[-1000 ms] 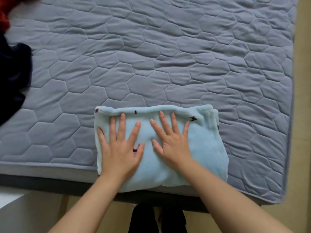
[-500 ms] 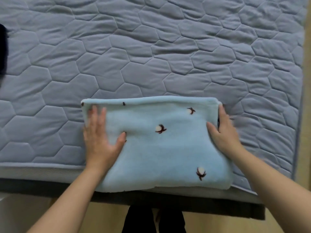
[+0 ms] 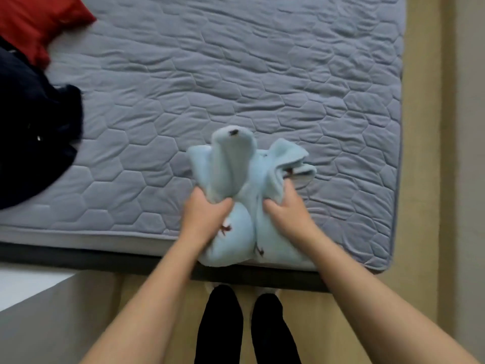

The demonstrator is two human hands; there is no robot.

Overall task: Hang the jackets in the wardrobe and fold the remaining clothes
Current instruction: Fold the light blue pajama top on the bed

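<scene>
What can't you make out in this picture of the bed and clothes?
Head view:
Dark navy garment: cut off by the left edge; its type is unclear.
Red fabric: cut off by the top-left corner.
Left hand and right hand: most fingers buried in the bunched light blue fleece garment they grip.
Its print: motion-blurred.

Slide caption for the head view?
Left hand and right hand grip the bunched light-blue garment at the mattress edge.

Three garments on one mattress [image 3: 236,74]: one blue fleece [image 3: 233,158] at six o'clock, one red piece [image 3: 31,22] at ten, one dark piece [image 3: 31,127] at nine. Two hands grip the fleece, left hand [image 3: 202,216] and right hand [image 3: 286,211]; two legs [image 3: 220,324]
</scene>
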